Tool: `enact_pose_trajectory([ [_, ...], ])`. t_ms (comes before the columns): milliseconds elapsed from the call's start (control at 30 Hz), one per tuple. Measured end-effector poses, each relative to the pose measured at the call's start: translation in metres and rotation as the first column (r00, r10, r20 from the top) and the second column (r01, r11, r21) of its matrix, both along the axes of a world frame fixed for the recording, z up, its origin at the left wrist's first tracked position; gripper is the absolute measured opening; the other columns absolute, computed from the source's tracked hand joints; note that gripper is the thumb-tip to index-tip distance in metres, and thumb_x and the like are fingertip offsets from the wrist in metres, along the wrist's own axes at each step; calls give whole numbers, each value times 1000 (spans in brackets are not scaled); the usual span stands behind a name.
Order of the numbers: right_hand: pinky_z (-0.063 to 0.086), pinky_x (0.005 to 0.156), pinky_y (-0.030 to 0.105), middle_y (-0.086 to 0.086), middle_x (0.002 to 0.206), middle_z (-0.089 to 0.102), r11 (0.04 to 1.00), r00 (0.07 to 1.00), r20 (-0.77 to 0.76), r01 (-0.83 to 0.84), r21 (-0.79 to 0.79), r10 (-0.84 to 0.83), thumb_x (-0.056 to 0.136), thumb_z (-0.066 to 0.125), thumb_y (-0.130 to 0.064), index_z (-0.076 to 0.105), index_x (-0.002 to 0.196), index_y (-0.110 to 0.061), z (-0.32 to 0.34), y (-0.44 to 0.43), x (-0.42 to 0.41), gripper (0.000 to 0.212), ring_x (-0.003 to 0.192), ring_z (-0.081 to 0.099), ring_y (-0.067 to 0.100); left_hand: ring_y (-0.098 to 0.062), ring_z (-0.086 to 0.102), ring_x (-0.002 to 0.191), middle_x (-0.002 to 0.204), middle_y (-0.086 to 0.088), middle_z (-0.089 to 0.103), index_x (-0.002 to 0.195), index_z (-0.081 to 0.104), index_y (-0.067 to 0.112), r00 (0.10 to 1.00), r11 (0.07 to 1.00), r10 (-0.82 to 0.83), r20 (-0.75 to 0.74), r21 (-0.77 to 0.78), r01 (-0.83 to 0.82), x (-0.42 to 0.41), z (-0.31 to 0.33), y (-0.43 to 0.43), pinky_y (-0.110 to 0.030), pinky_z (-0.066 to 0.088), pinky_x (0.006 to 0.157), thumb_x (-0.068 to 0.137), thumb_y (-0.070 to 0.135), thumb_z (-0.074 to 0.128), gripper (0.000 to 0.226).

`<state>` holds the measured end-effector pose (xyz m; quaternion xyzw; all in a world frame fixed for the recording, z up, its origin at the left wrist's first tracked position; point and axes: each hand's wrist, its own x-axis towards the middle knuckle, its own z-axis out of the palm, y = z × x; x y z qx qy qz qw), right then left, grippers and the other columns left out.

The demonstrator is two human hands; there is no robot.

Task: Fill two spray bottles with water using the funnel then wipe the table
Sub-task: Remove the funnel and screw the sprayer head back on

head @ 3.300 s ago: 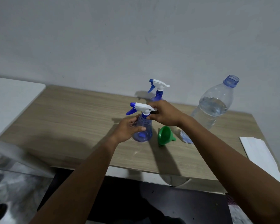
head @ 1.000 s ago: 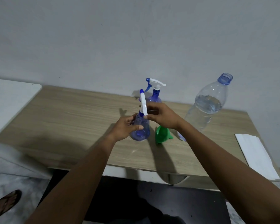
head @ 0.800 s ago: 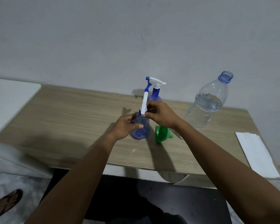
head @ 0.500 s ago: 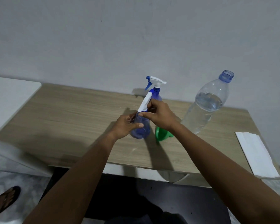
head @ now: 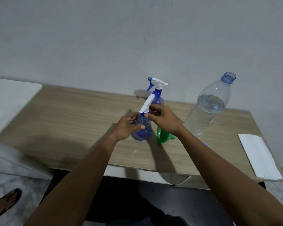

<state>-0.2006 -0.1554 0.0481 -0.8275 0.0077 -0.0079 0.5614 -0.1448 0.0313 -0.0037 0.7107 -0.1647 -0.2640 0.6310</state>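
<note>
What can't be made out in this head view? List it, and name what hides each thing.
- Near spray bottle: neck and collar hidden by the right hand; whether the sprayer head is unscrewed cannot be told.
- Its left side: covered by the left hand.
- Green funnel: top hidden by the right wrist.
- Water bottle: base hidden by the right forearm.
- Far spray bottle: lower body hidden by the right hand.

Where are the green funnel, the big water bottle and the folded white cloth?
green funnel (head: 162,136), head view, on its cone.
big water bottle (head: 207,108), head view, mid-body.
folded white cloth (head: 258,155), head view, its centre.
</note>
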Motion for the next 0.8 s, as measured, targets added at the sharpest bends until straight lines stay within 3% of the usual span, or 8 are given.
enact_pose_trajectory([
  [100,52,95,22,6,119,74,999,998,-43,-40,28,41,97,64,-9,67,125,-5,3,-2,1,28,111,69,11,-7,70,103,118,-4,72,135,59,4,1000,1000,12,5,-4,-12,1,-1,-1,-14,53,87,83,-9,73,55],
  [233,50,82,11,9,114,75,999,999,-37,-8,42,9,95,67,-7,69,120,-1,1,0,3,26,96,70,2,-19,68,116,125,-12,71,136,59,2,1000,1000,-4,9,10,4,2,-1,-1,-25,55,99,84,-6,75,55],
  [333,55,77,16,15,107,73,993,995,-35,95,65,-93,85,77,-2,65,113,7,-2,6,6,32,84,71,5,-17,69,111,121,-11,72,134,61,2,1000,1000,7,12,11,-7,4,-3,0,-20,55,92,83,-6,75,53],
  [533,61,79,32,21,99,72,989,991,-12,137,58,-136,73,89,-9,58,103,7,-4,11,10,45,88,72,28,-3,71,98,114,-7,73,132,62,4,1000,1000,14,26,17,-14,2,-2,0,-16,54,86,83,-8,74,51],
  [633,57,79,26,-1,84,76,994,996,-66,64,91,-58,81,81,-2,59,110,5,-3,2,7,38,84,74,16,-11,70,106,118,-7,73,133,63,5,1000,1000,15,25,16,-15,3,-3,1,-19,54,89,82,-6,76,53],
  [667,56,81,25,-6,86,76,993,996,-83,36,108,-27,84,77,1,59,115,5,-3,-1,7,35,87,73,12,-13,69,107,118,-6,73,133,63,5,1000,1000,15,21,13,-15,3,-3,1,-20,54,88,82,-6,76,54],
  [800,55,94,31,7,111,75,987,995,-99,3,162,13,91,69,0,63,127,-1,2,-5,5,37,106,71,18,-4,72,100,115,-4,73,133,61,4,1000,1000,13,15,-4,-13,0,-1,0,-15,54,83,83,-9,73,53],
])
